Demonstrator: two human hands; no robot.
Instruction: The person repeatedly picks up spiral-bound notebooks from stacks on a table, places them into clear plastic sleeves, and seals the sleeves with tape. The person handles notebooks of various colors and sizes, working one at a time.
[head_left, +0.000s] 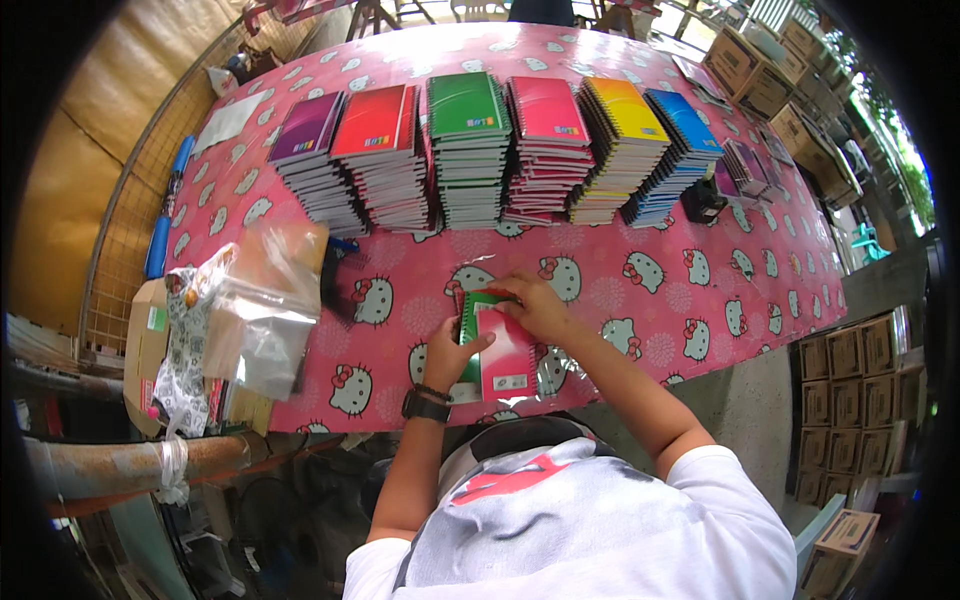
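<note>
Landmark: the green notebook stack (467, 150), one of six stacks standing in a row on one pink patterned tablecloth (610, 265).

Left of the landmark, two: the red stack (380, 150) next to it, then the purple stack (312, 150). Right of it, three: the pink stack (548, 140), the yellow stack (622, 140) and the blue stack (680, 150), in that order.

The notebook bundle (507, 358) lies on the person's side of the landmark, well apart from it, at the near table edge. At least two spiral notebooks are distinguishable, one pink and one green; the full count is hidden.

Two hands, both grasping the bundle. The left hand (455, 354) clasps its left side, thumb over the pink cover; the right hand (537, 306) holds its far edge.

One dark watch (427, 406) on the left wrist. Nearer the person and left of the landmark: clear plastic film (262, 345), piece count indeterminable.
</note>
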